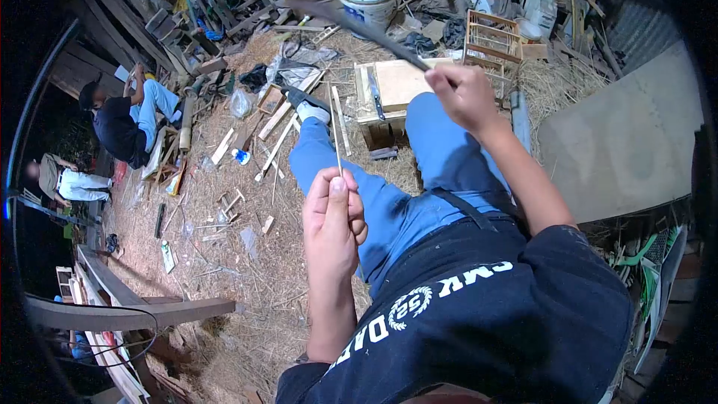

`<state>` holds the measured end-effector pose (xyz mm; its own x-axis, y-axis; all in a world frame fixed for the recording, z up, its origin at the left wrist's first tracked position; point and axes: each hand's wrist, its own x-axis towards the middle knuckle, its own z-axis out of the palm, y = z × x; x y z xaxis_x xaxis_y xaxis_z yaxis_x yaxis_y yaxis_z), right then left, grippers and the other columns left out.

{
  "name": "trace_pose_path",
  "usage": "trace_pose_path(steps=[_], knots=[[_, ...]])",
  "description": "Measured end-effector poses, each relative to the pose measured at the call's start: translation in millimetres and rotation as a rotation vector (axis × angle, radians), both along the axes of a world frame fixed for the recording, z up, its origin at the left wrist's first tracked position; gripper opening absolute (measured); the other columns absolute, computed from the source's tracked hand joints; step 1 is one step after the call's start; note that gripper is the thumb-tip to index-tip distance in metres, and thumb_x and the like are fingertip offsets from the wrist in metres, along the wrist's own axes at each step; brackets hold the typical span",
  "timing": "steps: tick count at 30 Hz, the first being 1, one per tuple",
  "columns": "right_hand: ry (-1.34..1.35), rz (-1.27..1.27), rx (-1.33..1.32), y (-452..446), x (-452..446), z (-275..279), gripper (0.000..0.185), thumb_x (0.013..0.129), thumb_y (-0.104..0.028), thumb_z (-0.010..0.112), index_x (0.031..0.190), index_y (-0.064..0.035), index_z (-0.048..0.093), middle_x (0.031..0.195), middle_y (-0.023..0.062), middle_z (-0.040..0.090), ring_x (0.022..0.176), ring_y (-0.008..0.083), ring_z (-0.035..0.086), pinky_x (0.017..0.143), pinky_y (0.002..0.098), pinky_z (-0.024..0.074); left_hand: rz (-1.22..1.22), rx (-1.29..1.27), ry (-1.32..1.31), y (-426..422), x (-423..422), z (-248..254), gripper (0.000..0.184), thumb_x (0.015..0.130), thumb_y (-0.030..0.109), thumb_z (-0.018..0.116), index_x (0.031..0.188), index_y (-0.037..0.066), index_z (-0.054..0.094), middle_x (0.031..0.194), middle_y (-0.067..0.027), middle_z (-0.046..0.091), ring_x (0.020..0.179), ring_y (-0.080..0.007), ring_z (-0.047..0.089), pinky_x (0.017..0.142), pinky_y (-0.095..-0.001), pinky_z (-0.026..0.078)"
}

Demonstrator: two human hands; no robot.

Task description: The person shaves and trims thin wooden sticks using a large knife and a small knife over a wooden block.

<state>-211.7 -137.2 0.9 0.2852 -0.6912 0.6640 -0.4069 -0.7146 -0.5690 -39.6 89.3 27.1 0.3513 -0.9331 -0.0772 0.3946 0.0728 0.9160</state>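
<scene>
Left hand (head view): seen near the centre, its thumb and curled fingers pinched upon a thin stick.
Thin stick: held nearly upright in the picture, its free end pointed toward 12 o'clock.
Right hand: raised at 2 o'clock, closed around the near end of a dark blade.
Dark blade: extended from the fist toward 10 o'clock, slightly blurred, held apart from the stick.
Wooden box: placed at 1 o'clock, with a knife laid upon it.
Bucket: stood at 12 o'clock, partly crossed by the blade.
Seated person: found between 9 and 10 o'clock.
Flat panel: seen toward 3 o'clock.
</scene>
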Motion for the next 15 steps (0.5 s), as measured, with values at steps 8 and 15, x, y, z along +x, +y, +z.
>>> trace_pose_path(steps=[8, 15], knots=[[0.264, 0.341, -0.318, 64, 21, 3, 0.061, 0.081, -0.068, 0.066, 0.064, -0.0103, 0.059, 0.058, 0.01, 0.058, 0.053, 0.0288, 0.062, 0.049, 0.0391, 0.0464, 0.232, 0.298, 0.012, -4, -17, 3, 0.012, 0.107, 0.023, 0.05, 0.107, 0.011, 0.052, 0.064, 0.0056, 0.043, 0.045, -0.0023, 0.029, 0.04, -0.0202, 0.021], [0.165, 0.065, -0.223, 1, 5, -2, 0.056, 0.09, -0.055, 0.065, 0.068, -0.0042, 0.057, 0.058, 0.0134, 0.051, 0.055, 0.0309, 0.058, 0.051, 0.0395, 0.0433, -0.027, 0.04, -0.059, 11, -4, 5, 0.021, 0.109, 0.026, 0.046, 0.099, 0.008, 0.051, 0.061, 0.0069, 0.038, 0.044, -0.0005, 0.027, 0.039, -0.0196, 0.02]])
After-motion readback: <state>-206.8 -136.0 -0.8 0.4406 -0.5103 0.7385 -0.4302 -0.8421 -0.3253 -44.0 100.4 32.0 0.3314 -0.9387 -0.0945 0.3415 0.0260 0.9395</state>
